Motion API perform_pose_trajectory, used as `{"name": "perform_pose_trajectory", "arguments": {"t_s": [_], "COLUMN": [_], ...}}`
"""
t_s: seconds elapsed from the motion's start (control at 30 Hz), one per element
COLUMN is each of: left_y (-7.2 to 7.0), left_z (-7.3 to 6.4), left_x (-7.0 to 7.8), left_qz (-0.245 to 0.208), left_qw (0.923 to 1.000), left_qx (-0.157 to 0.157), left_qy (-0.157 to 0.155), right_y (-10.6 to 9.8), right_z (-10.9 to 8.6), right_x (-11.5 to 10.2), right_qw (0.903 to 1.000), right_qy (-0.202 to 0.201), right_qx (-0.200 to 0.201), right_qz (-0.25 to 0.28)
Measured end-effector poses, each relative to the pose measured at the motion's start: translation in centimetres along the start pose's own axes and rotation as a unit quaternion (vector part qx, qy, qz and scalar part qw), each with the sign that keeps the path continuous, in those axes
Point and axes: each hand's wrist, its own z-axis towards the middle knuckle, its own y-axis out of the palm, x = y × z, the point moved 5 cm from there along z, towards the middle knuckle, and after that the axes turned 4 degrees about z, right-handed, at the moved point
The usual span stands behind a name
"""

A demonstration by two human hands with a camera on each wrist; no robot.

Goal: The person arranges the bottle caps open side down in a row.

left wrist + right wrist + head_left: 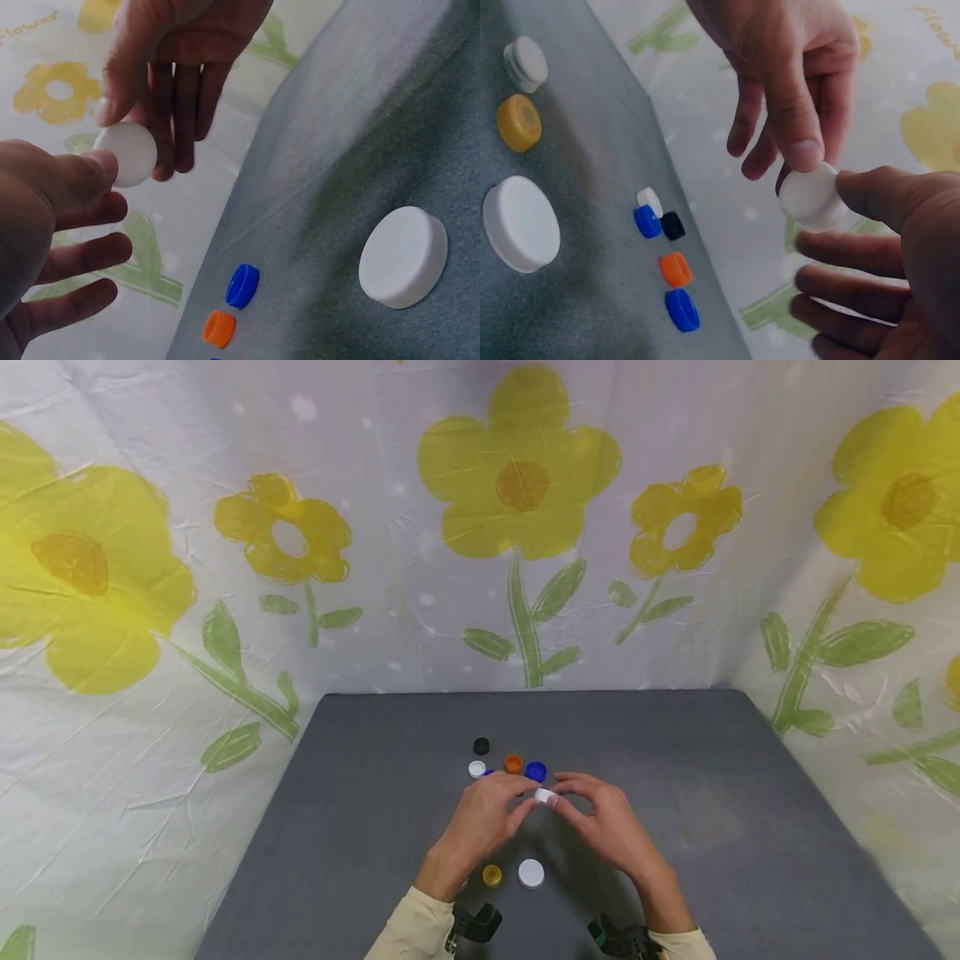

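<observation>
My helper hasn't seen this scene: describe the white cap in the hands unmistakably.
Over the dark grey table, the left hand and right hand meet. Pinched between them is the white cap, a small round disc. Unlike the other white caps, which lie on the table, it is held up.

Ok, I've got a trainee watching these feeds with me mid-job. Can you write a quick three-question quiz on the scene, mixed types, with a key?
1. Multiple choice: The left hand and right hand meet at a held cap. What colour is it?
A) Orange
B) White
C) Green

2. True or false: In the head view, the gold cap lies nearer the person than the black cap.

3. Count: In the right wrist view, how many blue caps rest on the table?

Key:
1. B, white
2. True
3. Two
</observation>
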Motion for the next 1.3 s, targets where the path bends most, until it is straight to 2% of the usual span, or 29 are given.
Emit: {"name": "perform_pose_trajectory", "arguments": {"t_s": [0.07, 0.17, 0.27, 0.37, 0.47, 0.63, 0.73, 0.8, 0.87, 1.03, 1.13, 1.3], "left_y": [0.0, 0.0, 0.0, 0.1, 0.2, 0.3, 0.3, 0.4, 0.3, 0.1, -0.1, -0.2], "left_z": [-0.1, -0.2, -0.2, -0.2, -0.3, -0.5, -0.6, -0.6, -0.6, -0.3, -0.1, 0.2], "left_x": [-0.1, -0.3, -0.6, -0.8, -1.1, -1.4, -1.5, -1.4, -1.3, -0.4, 0.0, 0.6], "left_qz": [-0.001, -0.029, -0.084, -0.137, -0.182, -0.239, -0.246, -0.237, -0.22, -0.17, -0.144, -0.091], "left_qw": [0.9999, 0.9987, 0.9935, 0.9857, 0.976, 0.9561, 0.952, 0.9547, 0.962, 0.9818, 0.988, 0.9951], "left_qx": [0.001, 0.0, -0.001, -0.008, -0.024, -0.054, -0.062, -0.061, -0.054, -0.034, -0.028, -0.032], "left_qy": [-0.012, -0.042, -0.076, -0.097, -0.118, -0.161, -0.172, -0.17, -0.153, -0.077, -0.049, -0.022], "right_y": [-0.1, -0.4, -0.5, -0.6, -0.5, -0.2, -0.1, -0.1, -0.1, -0.3, -0.5, -1.0], "right_z": [0.0, -0.2, -0.3, -0.5, -0.6, -0.7, -0.7, -0.8, -0.8, -1.1, -1.2, -1.5], "right_x": [-0.2, -0.6, -1.1, -1.4, -1.6, -1.6, -1.5, -1.5, -1.4, -1.3, -1.3, -1.3], "right_qw": [0.9994, 0.9959, 0.9921, 0.9898, 0.9888, 0.9906, 0.9911, 0.9906, 0.9902, 0.9903, 0.9903, 0.9901], "right_qy": [-0.025, -0.068, -0.099, -0.118, -0.127, -0.117, -0.115, -0.118, -0.12, -0.117, -0.119, -0.124], "right_qx": [0.02, 0.051, 0.071, 0.076, 0.076, 0.069, 0.065, 0.064, 0.065, 0.065, 0.062, 0.049], "right_qz": [-0.014, -0.031, -0.031, -0.024, -0.018, -0.015, -0.018, -0.024, -0.031, -0.037, -0.036, -0.045]}}
